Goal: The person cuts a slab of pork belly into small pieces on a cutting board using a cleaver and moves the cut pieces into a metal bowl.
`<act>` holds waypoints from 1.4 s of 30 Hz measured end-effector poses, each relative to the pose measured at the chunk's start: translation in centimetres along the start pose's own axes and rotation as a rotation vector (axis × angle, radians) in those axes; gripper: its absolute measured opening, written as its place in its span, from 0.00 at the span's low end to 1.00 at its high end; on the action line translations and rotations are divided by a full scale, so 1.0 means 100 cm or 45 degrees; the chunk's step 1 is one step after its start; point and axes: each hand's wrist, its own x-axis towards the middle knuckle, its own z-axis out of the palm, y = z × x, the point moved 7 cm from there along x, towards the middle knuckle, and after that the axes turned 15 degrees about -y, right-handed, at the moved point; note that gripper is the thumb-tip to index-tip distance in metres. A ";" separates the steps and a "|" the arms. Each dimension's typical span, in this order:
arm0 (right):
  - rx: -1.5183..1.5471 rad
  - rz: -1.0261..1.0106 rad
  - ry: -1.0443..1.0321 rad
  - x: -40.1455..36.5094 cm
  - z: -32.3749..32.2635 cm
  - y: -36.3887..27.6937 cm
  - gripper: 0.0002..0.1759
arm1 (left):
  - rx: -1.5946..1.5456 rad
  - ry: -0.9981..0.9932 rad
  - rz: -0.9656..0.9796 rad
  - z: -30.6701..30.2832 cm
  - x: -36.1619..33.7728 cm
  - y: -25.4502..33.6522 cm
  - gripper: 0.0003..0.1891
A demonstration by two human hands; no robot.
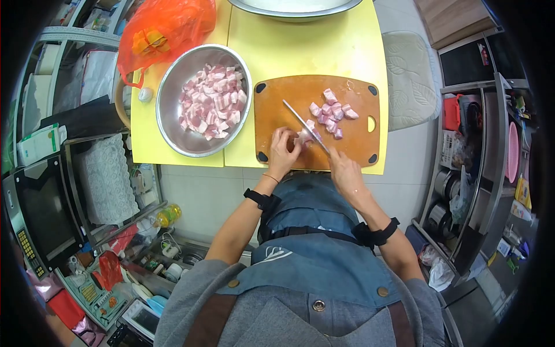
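Note:
A brown cutting board (283, 95) with dark corner pads lies on the yellow table. My right hand (345, 173) is closed round the handle of a kitchen knife (300, 120), its blade slanting up and left across a piece of pork (309, 134). Left of the blade, my left hand (283, 153) presses that pork to the board with curled fingers. Several cut pork cubes (331, 113) lie beyond the knife, toward the board's right side. To the left stands a steel bowl (163, 124) with a heap of pork chunks (213, 101) in it.
An orange plastic bag (179, 34) sits at the table's far left, near a small white object (145, 95). The rim of another metal basin (295, 14) shows at the far edge. A cushioned stool (407, 81) stands right of the yellow table (300, 49). Shelves flank both sides.

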 end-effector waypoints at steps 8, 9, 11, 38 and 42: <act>-0.018 0.005 0.054 -0.006 0.008 -0.006 0.22 | 0.128 -0.057 0.142 0.029 0.012 0.000 0.14; 0.004 0.026 0.026 -0.011 0.010 -0.003 0.22 | 0.120 -0.067 0.131 0.029 0.012 -0.002 0.15; 0.046 0.063 -0.026 -0.024 0.013 0.003 0.22 | 0.109 -0.080 0.110 0.028 0.014 -0.003 0.15; 0.407 0.151 0.012 0.002 -0.021 0.019 0.17 | -1.391 -0.311 -0.441 0.023 0.028 -0.023 0.07; 0.497 0.121 0.090 -0.002 -0.026 0.017 0.16 | 0.039 -0.179 0.054 0.007 0.037 -0.008 0.08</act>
